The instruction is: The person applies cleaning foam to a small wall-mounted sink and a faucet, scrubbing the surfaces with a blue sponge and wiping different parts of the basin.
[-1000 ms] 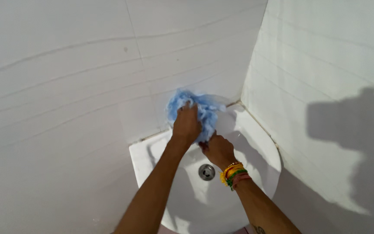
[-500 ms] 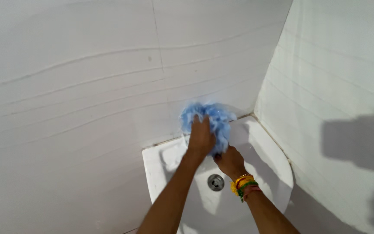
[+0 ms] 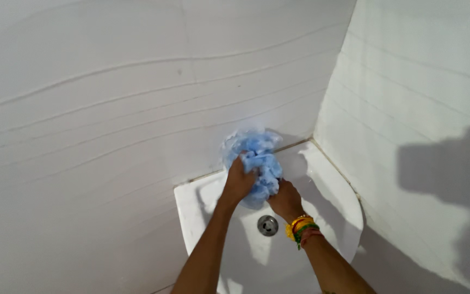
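Observation:
A crumpled light blue cloth (image 3: 257, 155) is bunched at the back of a white corner washbasin (image 3: 333, 190), against the tiled wall. My left hand (image 3: 239, 179) grips the cloth from its left side. My right hand (image 3: 285, 198) holds its lower right part, with coloured bangles on the wrist. Whatever lies under the cloth is hidden.
A round metal drain (image 3: 267, 225) sits in the bowl just below my hands. White tiled walls (image 3: 110, 109) meet in a corner right behind the basin. A shadow falls on the right wall (image 3: 447, 169).
The cloth has been pulled down and squeezed tighter between both hands. My left hand has slid from on top of it to its left side. The view shifted slightly.

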